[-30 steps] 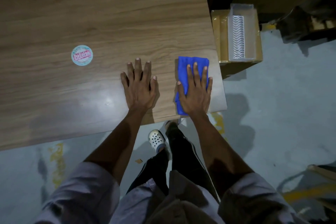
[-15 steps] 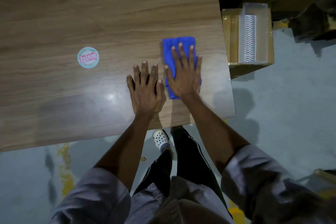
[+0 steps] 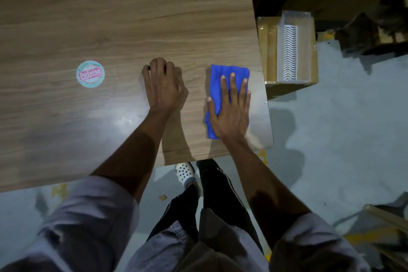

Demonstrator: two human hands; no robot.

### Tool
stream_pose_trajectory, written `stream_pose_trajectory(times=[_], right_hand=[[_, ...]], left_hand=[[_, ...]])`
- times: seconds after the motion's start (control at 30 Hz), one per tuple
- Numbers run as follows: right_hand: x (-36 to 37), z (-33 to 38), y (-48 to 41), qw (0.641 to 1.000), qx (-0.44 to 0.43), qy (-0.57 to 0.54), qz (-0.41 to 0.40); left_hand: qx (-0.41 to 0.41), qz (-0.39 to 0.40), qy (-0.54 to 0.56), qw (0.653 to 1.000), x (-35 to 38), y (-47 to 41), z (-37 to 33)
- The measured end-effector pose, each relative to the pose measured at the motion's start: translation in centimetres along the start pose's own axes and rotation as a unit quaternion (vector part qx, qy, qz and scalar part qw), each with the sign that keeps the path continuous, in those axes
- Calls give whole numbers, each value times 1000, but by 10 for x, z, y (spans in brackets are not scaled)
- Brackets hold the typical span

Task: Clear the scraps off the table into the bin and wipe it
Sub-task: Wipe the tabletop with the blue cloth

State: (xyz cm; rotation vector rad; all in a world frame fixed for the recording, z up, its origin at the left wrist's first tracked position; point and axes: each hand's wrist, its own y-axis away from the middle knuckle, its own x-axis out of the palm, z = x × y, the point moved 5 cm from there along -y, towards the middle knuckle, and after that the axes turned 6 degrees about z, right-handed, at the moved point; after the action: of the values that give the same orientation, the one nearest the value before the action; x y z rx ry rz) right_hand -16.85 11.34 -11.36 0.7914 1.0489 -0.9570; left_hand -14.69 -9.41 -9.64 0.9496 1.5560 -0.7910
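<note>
Blue cloth [image 3: 223, 75] is lying folded near the right edge of the wooden table [image 3: 110, 6]. The right hand [image 3: 229, 115] is pressing flat on it, fingers straight and spread, gripping nothing. The left hand [image 3: 164, 86] is resting on bare wood near the cloth, its fingers curled under with nothing showing in them. A round sticker [image 3: 90, 74] is sitting farther left. A cardboard box [image 3: 267, 51] carrying a clear tray [image 3: 304, 35] is standing just beside the table's right edge.

Counted on the bench [image 3: 110, 17]: one blue cloth [image 3: 220, 75], one round sticker [image 3: 90, 74]. Two hands: left hand [image 3: 163, 86], right hand [image 3: 229, 115]. Beside it: one cardboard box [image 3: 265, 51], one clear container [image 3: 304, 51], one white shoe [image 3: 185, 172].
</note>
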Motion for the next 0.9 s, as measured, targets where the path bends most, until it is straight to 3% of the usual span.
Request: stream_pose_trajectory(times=[0.2,0.37,0.5,0.7,0.83,0.9], right_hand=[[-11,-22,-75,999,29,12,-20],[-9,-1,-102,999,35,33,-8],[-1,29,-116,999,-13,45,27],[16,88,-81,992,-98,45,58],[19,84,-44,984,-143,51,94],[13,66,-34,983,-161,20,89]], left_hand=[[-18,36,20,999,15,-22,-4],[-32,42,9,999,15,-23,-5],[-26,18,33,999,14,-23,-4],[-24,-63,216,974,8,-19,12],[-22,-50,240,969,8,-18,12],[-13,-41,199,979,10,-19,10]])
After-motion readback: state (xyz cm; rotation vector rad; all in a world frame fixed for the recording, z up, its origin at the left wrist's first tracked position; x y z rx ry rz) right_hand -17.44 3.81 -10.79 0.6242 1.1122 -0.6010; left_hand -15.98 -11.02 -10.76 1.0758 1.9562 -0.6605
